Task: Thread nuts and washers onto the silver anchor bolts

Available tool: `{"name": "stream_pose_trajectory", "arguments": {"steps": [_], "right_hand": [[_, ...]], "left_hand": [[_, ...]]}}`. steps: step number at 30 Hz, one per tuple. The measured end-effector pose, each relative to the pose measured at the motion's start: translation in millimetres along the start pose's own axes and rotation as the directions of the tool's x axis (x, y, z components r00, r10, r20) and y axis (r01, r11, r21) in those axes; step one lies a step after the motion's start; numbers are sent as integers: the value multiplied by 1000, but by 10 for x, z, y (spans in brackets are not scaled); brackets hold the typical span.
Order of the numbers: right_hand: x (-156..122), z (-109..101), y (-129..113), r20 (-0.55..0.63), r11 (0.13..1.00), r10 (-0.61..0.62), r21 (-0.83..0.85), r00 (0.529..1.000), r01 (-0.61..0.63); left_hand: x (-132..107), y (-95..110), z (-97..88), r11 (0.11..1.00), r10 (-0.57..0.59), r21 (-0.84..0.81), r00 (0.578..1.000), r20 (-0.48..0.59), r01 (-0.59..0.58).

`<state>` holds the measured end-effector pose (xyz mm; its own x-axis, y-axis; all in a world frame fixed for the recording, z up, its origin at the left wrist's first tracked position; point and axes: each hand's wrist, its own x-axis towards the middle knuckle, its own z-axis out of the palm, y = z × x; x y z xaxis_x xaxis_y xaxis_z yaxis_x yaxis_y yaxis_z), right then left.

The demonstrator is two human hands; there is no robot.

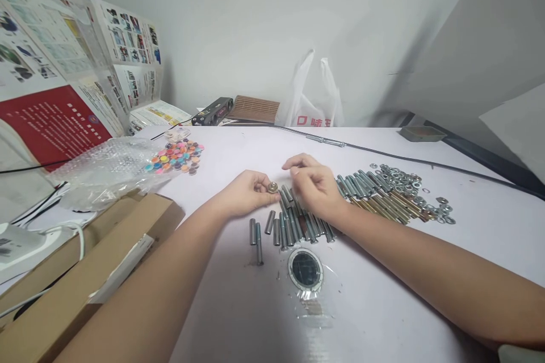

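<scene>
Nearest the cam, on the white table (426,306), lies 1 round dark disc (305,269) w/ a shiny rim, wrapped in clear film. Left of it sits a cardboard box (85,272), long side running near-left to far-right.

Just beyond the disc are the short bolts (293,227). 2 lie apart at the left end, 1 more is tilted beside them, and the rest are packed side by side, too tight to count exactly. Their long axes run near-to-far, fanned a bit.

Above that row are both hands. The left hand (247,193) pinches 1 brass-coloured nut (273,186) btwn thumb and fingertips, at the far-left edge of the bolt row. The nut looks face-up, but it's too small to be sure. The right hand (317,187) is just right of the nut, close but not clearly touching it. Its fingers are bent over the bolts, forefinger pointing left. Can't tell if it grips anything.

Right of the hands is a heap of long bolts (374,195), axes slanting far-left to near-right. Beside it is a pile of nuts & washers (404,181), too many to count.

Farther left lie coloured discs (176,156) next to bubble wrap (110,167). A black cable (383,152) crosses the table behind the piles. At the wall are 1 white plastic bag (313,96) and folded brochures (63,68).
</scene>
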<state>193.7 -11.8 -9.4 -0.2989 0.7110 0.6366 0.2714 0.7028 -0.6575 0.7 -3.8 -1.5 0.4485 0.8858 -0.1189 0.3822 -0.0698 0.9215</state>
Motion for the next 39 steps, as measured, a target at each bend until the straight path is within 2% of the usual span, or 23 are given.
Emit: {"name": "stream_pose_trajectory", "arguments": {"steps": [2, 3, 6, 9, 11, 15, 19, 22, 25, 28, 33, 39], "right_hand": [[14, -22, -3, -99, 1000, -19, 6, 995, 20], [19, -25, -6, -94, 999, -28, -18, 995, 27], [13, -3, -16, 57, 989, -49, -134, 997, 57], [-2, 22, -16, 249, 959, -34, -265, 968, 102], [-3, 13, -11, 304, 942, -21, -314, 953, 121], [7, -54, 7, 298, 925, -45, -349, 954, 152], [15, -123, 29, 300, 930, -50, -332, 953, 154], [38, -172, 34, 292, 907, -95, -368, 952, 203], [69, -220, 25, 251, 853, -167, -448, 954, 267], [83, -246, 17, 279, 823, -175, -486, 944, 296], [76, -249, 14, 329, 876, -66, -432, 942, 213], [74, -290, -42, 326, 851, -115, -455, 939, 262]], "left_hand": [[-5, 5, 3, 1000, -9, -10, 1000, -5, 9], [-6, 3, 1, 1000, -8, -14, 1000, -2, 8], [-6, -15, -9, 1000, -4, 13, 1000, -11, 4], [-6, -35, -13, 996, 51, 67, 999, 3, -52], [-12, -35, -8, 993, 69, 95, 998, 14, -70], [-38, -5, -7, 980, 47, 196, 999, -20, -42], [-52, 5, -65, 938, 106, 328, 994, 32, -111], [-46, -1, -126, 881, 197, 448, 979, -59, -150], [-39, -2, -162, 798, 284, 586, 946, -158, -142], [-42, 0, -161, 737, 316, 658, 939, -137, -152], [-52, 27, -121, 664, 379, 719, 921, -87, -206], [-85, 115, -104, 590, 485, 768, 870, -92, -248]]}}
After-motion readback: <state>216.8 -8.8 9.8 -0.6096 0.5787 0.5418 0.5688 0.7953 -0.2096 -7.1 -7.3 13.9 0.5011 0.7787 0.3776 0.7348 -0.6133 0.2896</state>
